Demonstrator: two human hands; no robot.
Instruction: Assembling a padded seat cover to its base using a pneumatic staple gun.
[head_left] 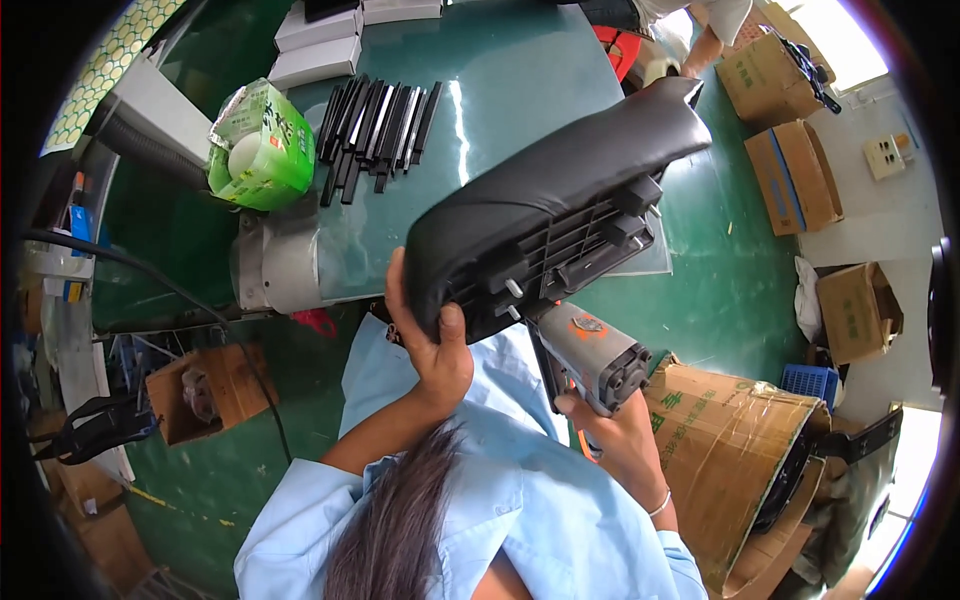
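Observation:
A black padded cushion (540, 180) with a ribbed plastic underside and several metal bolts is tilted up in front of me. My left hand (432, 350) grips its lower left end, thumb on the near side and fingers round the outside. My right hand (622, 435) is wrapped round the handle of a grey staple gun (590, 350) with an orange label. The staple gun's nose is close to the cushion's lower edge; whether they touch I cannot tell. A bit of orange hose shows below the right hand.
On the green table (520, 70) lie black strips (370, 130), beside a green carton (262, 145) and white boxes (315, 50). A large cardboard box (725, 450) stands close at my right. Other boxes line the wall. Another person's arm (703, 50) shows beyond the table. A black cable (190, 300) hangs at left.

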